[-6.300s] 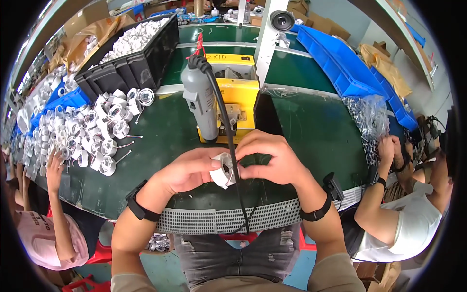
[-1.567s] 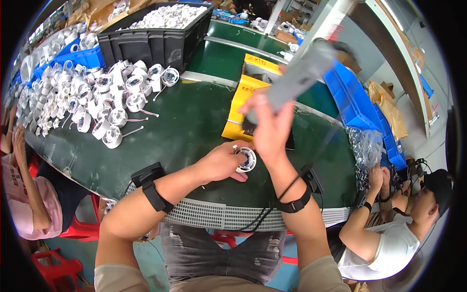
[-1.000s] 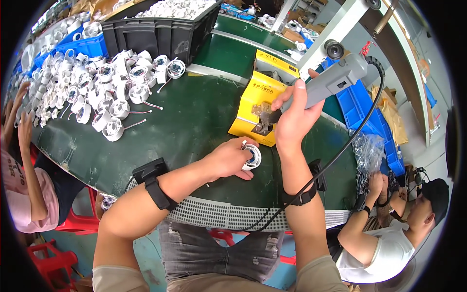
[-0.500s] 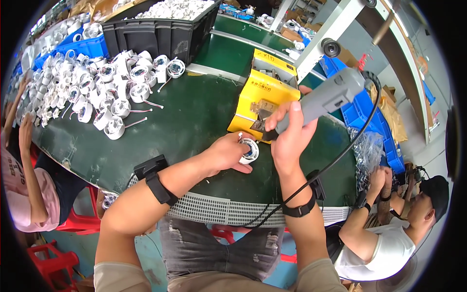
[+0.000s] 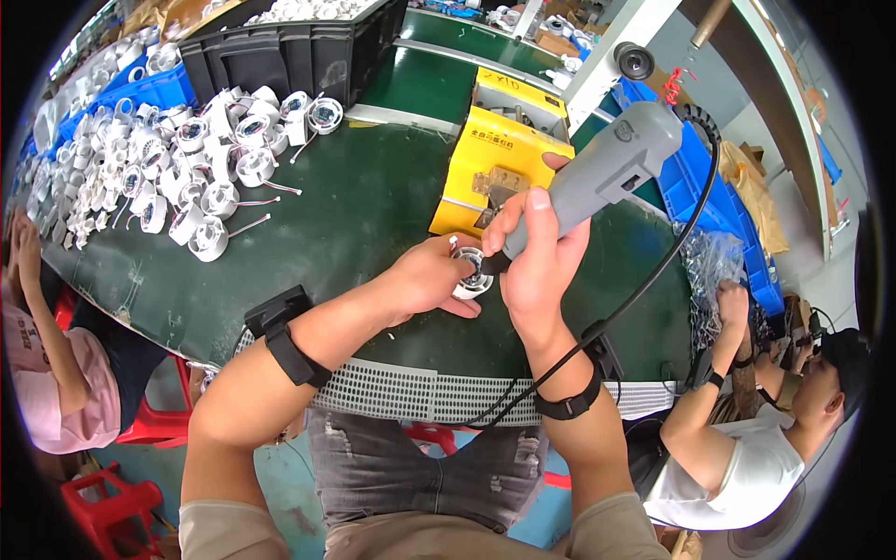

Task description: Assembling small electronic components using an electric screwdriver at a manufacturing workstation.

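Observation:
My left hand [image 5: 431, 277] grips a round white plastic housing [image 5: 474, 286] with a dark circuit board inside, low over the green table. Its thumb presses on the housing's inner side. Wrapped around a grey corded electric screwdriver [image 5: 611, 168], my right hand [image 5: 541, 261] tilts the tool so that its dark nose reaches the housing's right side. Whether the bit touches a screw is hidden. Just beyond both hands stands a yellow screw feeder box [image 5: 499, 149] with a metal outlet at its front.
At the left lies a heap of white housings [image 5: 201, 177] with wires trailing out. Behind it are a black crate [image 5: 280, 61] of white parts and a blue bin [image 5: 154, 91]. The tool's black cable [image 5: 653, 271] loops at the right. Other people [image 5: 728, 448] sit on both sides.
My right hand has brought the screwdriver from the feeder's outlet leftward and down to the housing. My left hand still grips the housing. The view has shifted slightly.

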`<state>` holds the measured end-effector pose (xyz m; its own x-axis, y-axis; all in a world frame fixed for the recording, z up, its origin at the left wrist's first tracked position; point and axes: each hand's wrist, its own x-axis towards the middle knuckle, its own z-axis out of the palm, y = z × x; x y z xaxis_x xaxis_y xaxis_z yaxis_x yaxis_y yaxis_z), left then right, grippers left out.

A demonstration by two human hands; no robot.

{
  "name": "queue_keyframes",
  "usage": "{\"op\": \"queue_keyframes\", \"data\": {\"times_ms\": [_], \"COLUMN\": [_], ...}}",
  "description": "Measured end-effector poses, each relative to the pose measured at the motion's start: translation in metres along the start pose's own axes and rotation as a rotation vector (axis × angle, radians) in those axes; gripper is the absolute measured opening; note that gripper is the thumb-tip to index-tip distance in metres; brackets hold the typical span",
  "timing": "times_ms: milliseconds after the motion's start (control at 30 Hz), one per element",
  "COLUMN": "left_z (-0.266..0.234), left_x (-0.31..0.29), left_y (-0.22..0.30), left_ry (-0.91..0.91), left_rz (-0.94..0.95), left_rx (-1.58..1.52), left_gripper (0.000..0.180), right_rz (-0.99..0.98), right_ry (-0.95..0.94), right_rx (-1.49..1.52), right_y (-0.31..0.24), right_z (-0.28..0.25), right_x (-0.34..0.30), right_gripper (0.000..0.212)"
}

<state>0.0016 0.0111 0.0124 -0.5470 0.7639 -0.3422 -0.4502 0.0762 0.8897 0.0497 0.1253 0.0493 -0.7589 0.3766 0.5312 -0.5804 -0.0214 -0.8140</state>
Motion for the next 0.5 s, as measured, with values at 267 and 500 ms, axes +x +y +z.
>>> {"op": "queue_keyframes", "data": {"times_ms": [267,500], "left_z": [-0.0015,-0.0013], "left_x": [0.0003,0.0019], "left_y": [-0.0018,-0.0032], "left_ry": [0.002,0.005], "left_rz": [0.026,0.007], "left_rx": [0.009,0.010], "left_gripper": [0.035,0.032], "right_rz": [0.026,-0.004], "right_ry": [-0.025,-0.104], "right_rx": [-0.014,0.010], "right_y": [0.0052,0.0106], "right_z": [0.0017,-0.0049], "right_x": [-0.0015,-0.0014], "right_gripper": [0.036,0.036]}}
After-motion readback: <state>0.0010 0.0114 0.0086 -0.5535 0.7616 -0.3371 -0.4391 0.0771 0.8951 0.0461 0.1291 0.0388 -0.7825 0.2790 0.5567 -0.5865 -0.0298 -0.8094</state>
